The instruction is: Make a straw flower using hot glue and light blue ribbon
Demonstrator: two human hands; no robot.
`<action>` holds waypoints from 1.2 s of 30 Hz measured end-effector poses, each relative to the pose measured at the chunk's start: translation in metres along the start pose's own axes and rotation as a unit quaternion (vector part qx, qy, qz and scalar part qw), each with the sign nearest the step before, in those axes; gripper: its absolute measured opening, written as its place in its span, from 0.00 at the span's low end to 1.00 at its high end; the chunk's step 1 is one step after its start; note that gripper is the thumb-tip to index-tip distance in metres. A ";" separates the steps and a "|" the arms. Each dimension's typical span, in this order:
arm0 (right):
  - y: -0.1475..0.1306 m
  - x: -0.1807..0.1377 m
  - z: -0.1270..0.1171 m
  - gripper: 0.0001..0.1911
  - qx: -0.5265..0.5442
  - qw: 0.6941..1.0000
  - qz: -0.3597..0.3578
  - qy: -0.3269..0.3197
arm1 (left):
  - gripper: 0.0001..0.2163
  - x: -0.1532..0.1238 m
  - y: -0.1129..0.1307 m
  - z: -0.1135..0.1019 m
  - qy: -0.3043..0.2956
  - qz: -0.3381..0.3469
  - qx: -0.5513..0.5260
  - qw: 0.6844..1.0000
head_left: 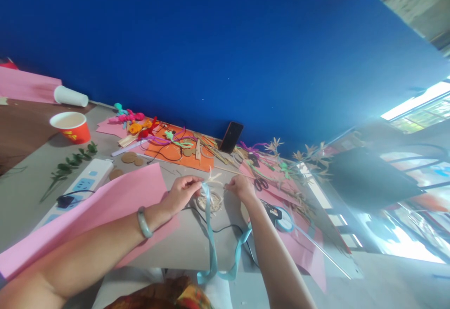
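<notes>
My left hand (183,194) pinches the end of a light-blue ribbon (208,215) between thumb and fingertips. The ribbon drops past the table's front edge, loops, and rises behind my right forearm, near a ribbon roll (285,220). My right hand (241,188) hovers a short way to the right with its fingertips pressed together; whatever they hold is too small to make out. Between and below my hands lies a round, pale woven piece (210,203) on the table. Whitish strips (213,177) stick up beside my left fingertips, and I cannot tell whether they are gripped.
Black scissors (260,184) lie right of my right hand. A phone (231,137) leans on the blue partition (211,56). Pink paper (140,192) covers the left side, near a power strip (94,173) and a red paper cup (75,128). A dark cable (225,227) crosses the table.
</notes>
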State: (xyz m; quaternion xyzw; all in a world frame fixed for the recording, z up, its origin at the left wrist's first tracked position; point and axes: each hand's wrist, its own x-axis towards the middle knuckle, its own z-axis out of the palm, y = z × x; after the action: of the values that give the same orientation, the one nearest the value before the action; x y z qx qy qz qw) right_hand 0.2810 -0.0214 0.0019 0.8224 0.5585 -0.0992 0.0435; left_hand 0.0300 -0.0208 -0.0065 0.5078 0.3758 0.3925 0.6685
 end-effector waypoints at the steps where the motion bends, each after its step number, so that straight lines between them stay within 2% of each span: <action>1: 0.000 0.000 0.000 0.06 0.003 1.000 -0.002 -0.001 | 0.14 0.000 0.000 0.000 -0.001 0.000 0.001 1.000; 10: 0.002 -0.001 0.005 0.06 0.071 0.997 -0.015 -0.001 | 0.13 -0.001 0.003 0.000 0.003 0.001 0.006 1.000; 17: 0.007 -0.016 0.008 0.18 0.188 0.981 -0.037 0.015 | 0.13 0.001 0.002 -0.001 0.008 0.009 0.000 1.000; 20: 0.004 -0.028 0.003 0.23 0.296 0.954 -0.041 0.018 | 0.13 0.002 0.001 0.000 0.010 0.007 -0.008 1.000; 23: -0.006 -0.043 -0.002 0.24 0.420 0.905 -0.068 0.004 | 0.12 0.003 -0.001 0.001 0.019 0.008 -0.017 1.000; 25: -0.016 -0.054 -0.004 0.24 0.454 0.887 -0.088 0.007 | 0.12 0.004 -0.003 0.001 0.021 0.009 -0.024 0.999; 27: -0.028 -0.065 -0.004 0.24 0.455 0.883 -0.105 0.045 | 0.13 0.005 -0.006 0.000 0.016 0.012 -0.033 0.999; 30: -0.046 -0.082 -0.003 0.21 0.414 0.885 -0.140 0.160 | 0.14 0.006 -0.010 0.000 0.006 0.012 -0.046 0.999; 33: -0.060 -0.093 0.001 0.19 0.327 0.878 -0.208 0.281 | 0.13 0.006 -0.013 0.001 0.006 0.012 -0.048 0.999; 36: -0.069 -0.097 0.005 0.19 0.206 0.866 -0.260 0.375 | 0.12 0.006 -0.015 0.001 0.000 0.023 -0.035 0.999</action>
State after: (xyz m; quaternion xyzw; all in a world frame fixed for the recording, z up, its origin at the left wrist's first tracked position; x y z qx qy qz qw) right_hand 0.1824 -0.0848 0.0206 0.6129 0.6933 0.0959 -0.3668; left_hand 0.0354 -0.0184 -0.0213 0.4924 0.3504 0.4203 0.6768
